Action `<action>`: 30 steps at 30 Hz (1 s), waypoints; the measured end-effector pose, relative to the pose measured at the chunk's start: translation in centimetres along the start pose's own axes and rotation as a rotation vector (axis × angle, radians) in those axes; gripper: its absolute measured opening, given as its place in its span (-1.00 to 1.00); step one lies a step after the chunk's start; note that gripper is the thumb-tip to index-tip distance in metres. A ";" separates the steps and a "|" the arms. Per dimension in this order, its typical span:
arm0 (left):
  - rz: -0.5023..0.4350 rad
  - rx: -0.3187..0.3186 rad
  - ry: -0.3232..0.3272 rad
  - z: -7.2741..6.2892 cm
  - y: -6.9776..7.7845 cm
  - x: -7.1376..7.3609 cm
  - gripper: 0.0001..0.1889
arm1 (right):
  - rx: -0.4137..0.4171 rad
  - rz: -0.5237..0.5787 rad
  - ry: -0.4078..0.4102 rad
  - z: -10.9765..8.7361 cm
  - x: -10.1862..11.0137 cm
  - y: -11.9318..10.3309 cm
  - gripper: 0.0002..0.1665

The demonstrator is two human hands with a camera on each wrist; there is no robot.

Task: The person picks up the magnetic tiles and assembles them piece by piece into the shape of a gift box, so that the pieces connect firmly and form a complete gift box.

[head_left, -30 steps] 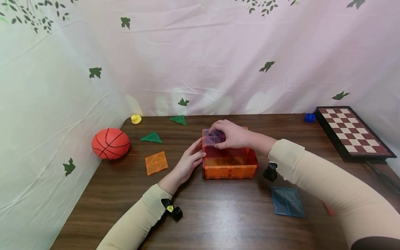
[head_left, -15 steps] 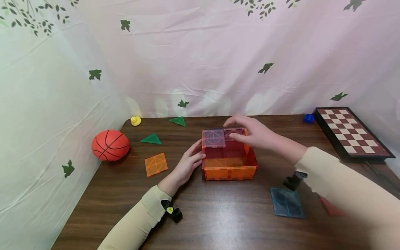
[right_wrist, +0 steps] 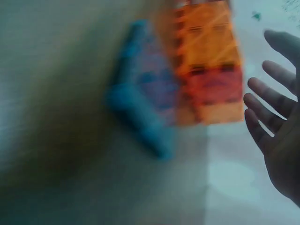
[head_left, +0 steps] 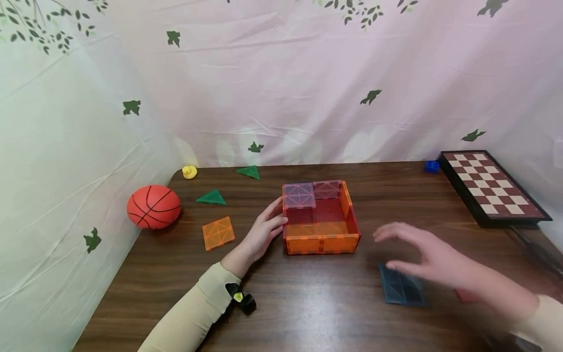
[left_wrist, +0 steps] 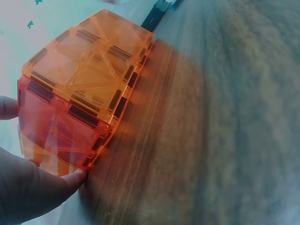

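- Head view: the left hand (head_left: pixel 264 232) is laid against the left wall of the orange tile box (head_left: pixel 322 237) on the table (head_left: pixel 308 313), its fingers (head_left: pixel 276 222) nearly straight and touching that wall. Two pinkish square tiles (head_left: pixel 299 194) are seen on the box's far edge, beyond those fingertips. The right hand (head_left: pixel 428 256) is blurred and held above the table with its fingers spread apart and nothing gripped; the blue square tile (head_left: pixel 402 288) lies just beneath them, partly covered. A loose orange square tile (head_left: pixel 218 232) lies left of the left hand.
- Left wrist view: a thumb tip (left_wrist: pixel 75 178) is pressed against the box's lower corner, and another fingertip (left_wrist: pixel 8 107) touches the box's far side.
- Right wrist view: the picture is blurred. The fingers (right_wrist: pixel 269 101) are shown spread and empty, with the box (right_wrist: pixel 208 70) and the blue tile (right_wrist: pixel 140 112) lying beyond their tips.
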State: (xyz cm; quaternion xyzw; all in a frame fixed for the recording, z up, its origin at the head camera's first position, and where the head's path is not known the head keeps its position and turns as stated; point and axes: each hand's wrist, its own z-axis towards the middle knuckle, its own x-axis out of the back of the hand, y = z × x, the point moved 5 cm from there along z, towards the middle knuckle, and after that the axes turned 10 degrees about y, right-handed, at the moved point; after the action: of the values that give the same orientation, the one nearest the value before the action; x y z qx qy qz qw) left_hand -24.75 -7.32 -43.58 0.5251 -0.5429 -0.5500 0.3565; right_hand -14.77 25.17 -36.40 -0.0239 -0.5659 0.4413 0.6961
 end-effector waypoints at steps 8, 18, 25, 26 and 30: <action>0.005 0.006 0.003 0.1 -0.1 0.0 -0.26 | -0.100 -0.146 -0.145 -5.9 -2.6 3.0 -0.36; -0.003 0.006 -0.001 0.2 0.0 0.0 -0.26 | -0.104 -0.198 -0.172 -6.0 -3.0 3.4 -0.39; 0.005 0.009 -0.007 0.3 0.1 0.0 -0.27 | -0.111 -0.185 -0.096 -3.5 0.0 3.8 -0.31; 0.007 0.009 -0.007 0.3 0.1 0.0 -0.28 | -0.113 -0.193 -0.071 -2.8 0.5 3.9 -0.29; 0.006 0.015 -0.004 0.2 0.0 0.1 -0.28 | -0.110 -0.196 -0.001 0.2 2.4 4.1 -0.29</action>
State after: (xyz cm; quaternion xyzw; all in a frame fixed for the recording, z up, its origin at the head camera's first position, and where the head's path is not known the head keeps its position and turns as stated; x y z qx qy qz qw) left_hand -24.91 -7.36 -43.60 0.5252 -0.5493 -0.5459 0.3528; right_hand -17.38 29.15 -36.68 -0.0064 -0.5890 0.3394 0.7334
